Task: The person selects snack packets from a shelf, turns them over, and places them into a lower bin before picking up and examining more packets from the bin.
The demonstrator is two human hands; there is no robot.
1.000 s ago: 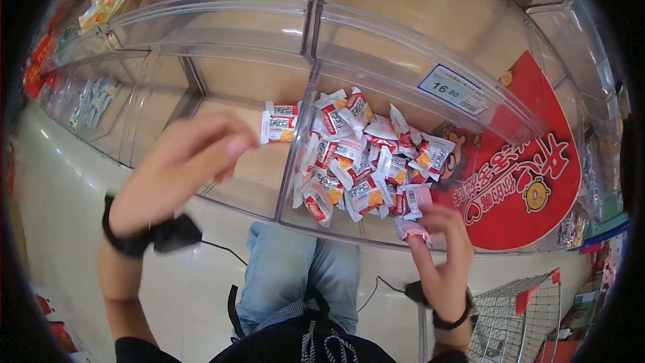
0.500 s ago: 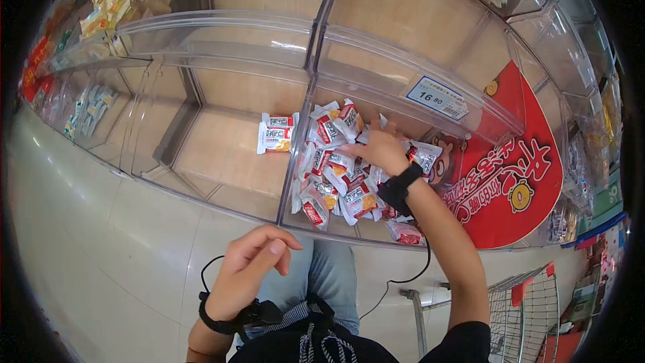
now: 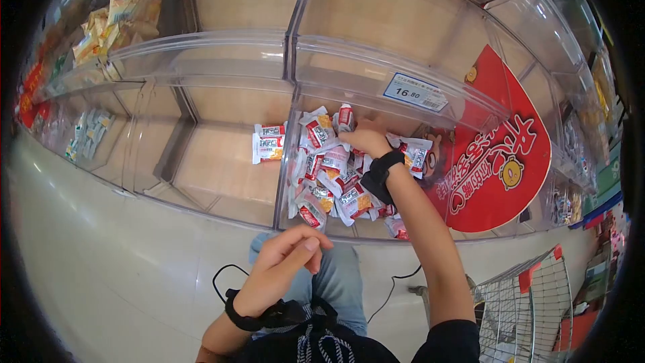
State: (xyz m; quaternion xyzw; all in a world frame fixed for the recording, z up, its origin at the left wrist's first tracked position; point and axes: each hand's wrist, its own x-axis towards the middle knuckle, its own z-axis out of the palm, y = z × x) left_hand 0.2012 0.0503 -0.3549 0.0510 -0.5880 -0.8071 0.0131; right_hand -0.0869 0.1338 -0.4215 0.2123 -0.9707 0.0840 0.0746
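Note:
A pile of small red-and-white snack packets [image 3: 327, 173] fills a clear plastic bin [image 3: 336, 228] on the shelf in front of me. My right hand [image 3: 366, 139], with a black wristband, reaches deep into the pile at its back. The fingers curl down among the packets and are hidden, and one packet [image 3: 345, 116] stands upright at the fingertips. My left hand [image 3: 290, 259] hangs low above my jeans, in front of the bin, fingers loosely bent and holding nothing. A cable runs from its wristband.
Two packets [image 3: 269, 142] lie in the bin compartment to the left. A price tag [image 3: 415, 92] reading 16.80 sits on the upper bin's front. A red round sign [image 3: 500, 168] is at the right, a wire shopping cart [image 3: 531, 309] at lower right. More snack bins [image 3: 114, 20] are at the upper left.
My left hand came down from the left compartment to my lap. My right hand went from the bin's front edge into the back of the packet pile.

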